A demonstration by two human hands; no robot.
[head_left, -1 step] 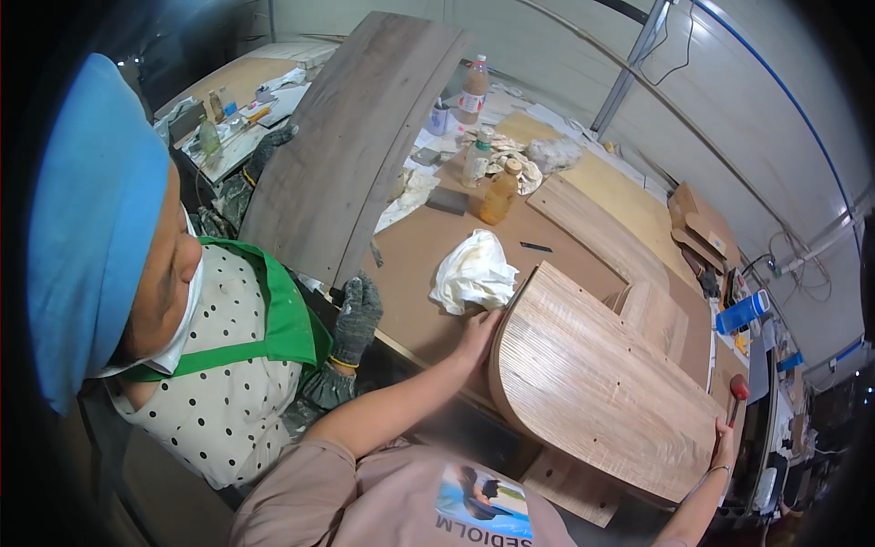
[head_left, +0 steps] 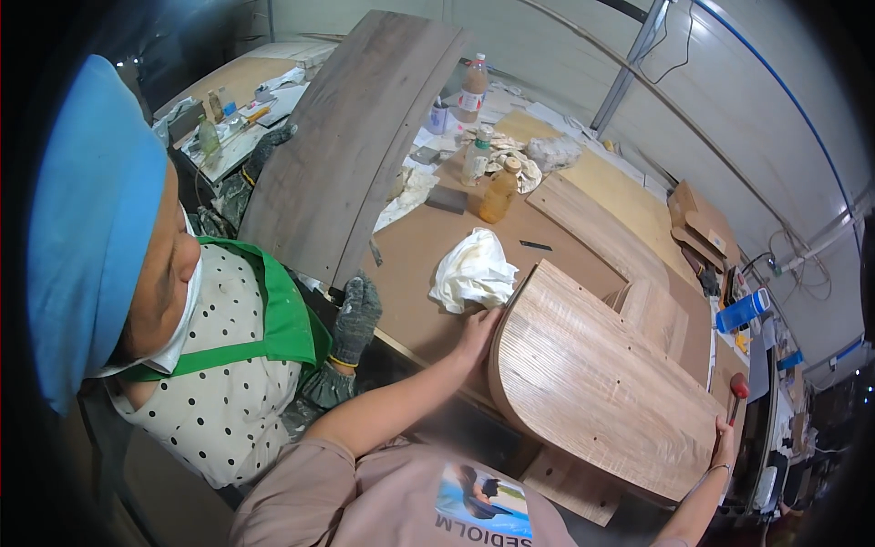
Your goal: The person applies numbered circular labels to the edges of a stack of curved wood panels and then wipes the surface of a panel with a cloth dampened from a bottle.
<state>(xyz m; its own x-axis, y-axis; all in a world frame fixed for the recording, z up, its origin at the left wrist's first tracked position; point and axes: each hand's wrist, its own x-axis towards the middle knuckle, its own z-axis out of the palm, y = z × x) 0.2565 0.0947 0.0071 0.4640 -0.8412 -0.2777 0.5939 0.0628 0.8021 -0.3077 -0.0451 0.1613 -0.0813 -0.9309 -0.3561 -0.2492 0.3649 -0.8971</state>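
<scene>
A light wood-grain panel [head_left: 606, 383] with a rounded left end and small dark holes lies in front of me, over other wooden boards. My left hand [head_left: 478, 334] is closed on its rounded edge, fingertips partly hidden behind it. At the panel's right end my right hand [head_left: 724, 447] grips the edge; some fingers are out of sight. A red-headed tool [head_left: 738, 387] with a thin shaft is just beyond that hand. Beside my left hand lies a crumpled white cloth [head_left: 474, 272]. A lower board [head_left: 572, 483] juts out beneath the panel, towards me.
On my left a co-worker's gloved hand [head_left: 355, 321] is by a tall grey-brown board [head_left: 355, 137]. An amber bottle [head_left: 499, 193], a green-capped bottle [head_left: 477, 159] and a dark block [head_left: 447, 201] stand on the brown tabletop [head_left: 410, 264]. A blue bottle [head_left: 743, 312] lies at right.
</scene>
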